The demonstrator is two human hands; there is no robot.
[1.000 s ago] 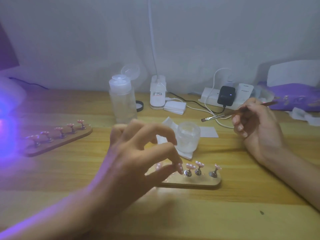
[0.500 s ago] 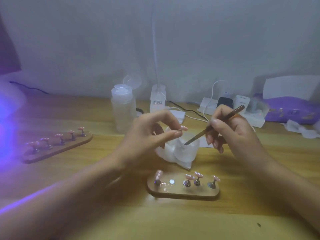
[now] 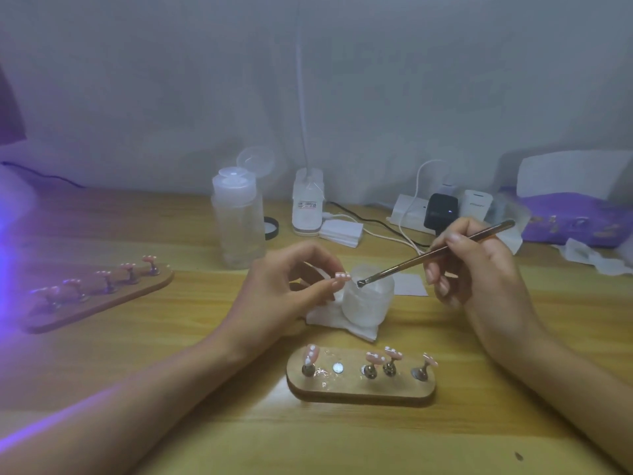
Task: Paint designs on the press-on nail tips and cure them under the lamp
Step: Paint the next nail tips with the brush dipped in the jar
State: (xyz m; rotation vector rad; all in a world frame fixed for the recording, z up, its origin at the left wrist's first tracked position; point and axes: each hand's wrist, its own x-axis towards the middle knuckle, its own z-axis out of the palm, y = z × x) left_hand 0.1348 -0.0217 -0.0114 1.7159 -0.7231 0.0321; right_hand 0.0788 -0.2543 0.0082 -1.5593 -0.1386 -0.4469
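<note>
your left hand (image 3: 291, 289) pinches the nail tip (image 3: 342, 276), long axis pointing right; right hand (image 3: 479, 269) clamps the brush (image 3: 435, 250), bristles just beside its free end.

left edge cuts off the lamp (image 3: 12, 204); far nail tips (image 3: 102, 274) are blurred.

Clear bottle (image 3: 238, 221) — power strip (image 3: 399, 214) beyond

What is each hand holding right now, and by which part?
The left hand pinches a nail tip by its near end, between thumb and forefinger. The right hand grips the brush pen-style on the upper half of its handle, bristles free.
</note>
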